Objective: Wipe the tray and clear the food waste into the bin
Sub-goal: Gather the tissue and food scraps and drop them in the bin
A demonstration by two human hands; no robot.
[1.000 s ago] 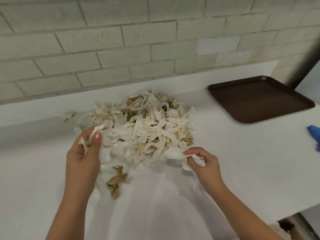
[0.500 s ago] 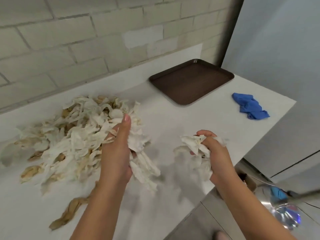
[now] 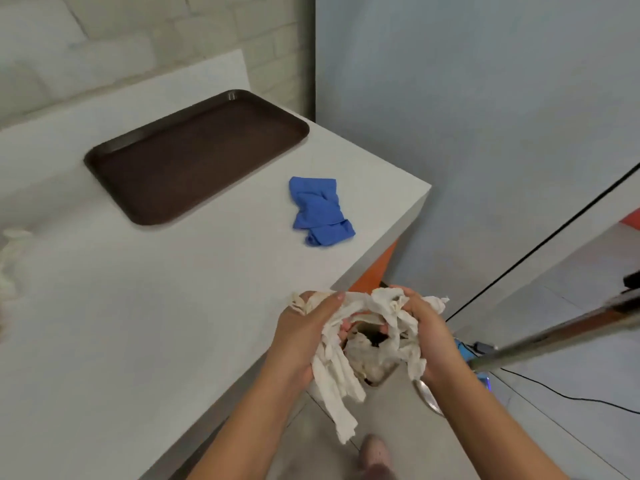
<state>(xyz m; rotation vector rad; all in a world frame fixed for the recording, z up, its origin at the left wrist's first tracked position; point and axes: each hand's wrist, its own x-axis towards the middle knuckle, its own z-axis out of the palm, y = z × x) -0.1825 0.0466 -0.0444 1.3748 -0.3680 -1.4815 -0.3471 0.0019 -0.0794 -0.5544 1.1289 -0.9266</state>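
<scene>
Both hands hold one bunch of white, partly browned food strips (image 3: 337, 379) just past the counter's front right edge. My left hand (image 3: 304, 337) grips its left side and my right hand (image 3: 429, 330) grips its right side, with strips dangling below. Under the bunch I glimpse a bin opening (image 3: 372, 362) holding waste; the hands hide most of it. The brown tray (image 3: 194, 154) lies bare at the back of the white counter (image 3: 138, 306). A crumpled blue cloth (image 3: 320, 211) lies to the tray's right.
A few pale strips (image 3: 10, 265) show at the left frame edge on the counter. A metal pole (image 3: 561, 334) slants in from the right. A black cable (image 3: 554, 393) runs across the floor. My foot (image 3: 375, 455) shows below the hands. A grey wall stands behind.
Both hands lifted a bunch of strips off the pile and carried it right, off the counter edge, coming together over the bin. The view swung right, so the pile left the frame.
</scene>
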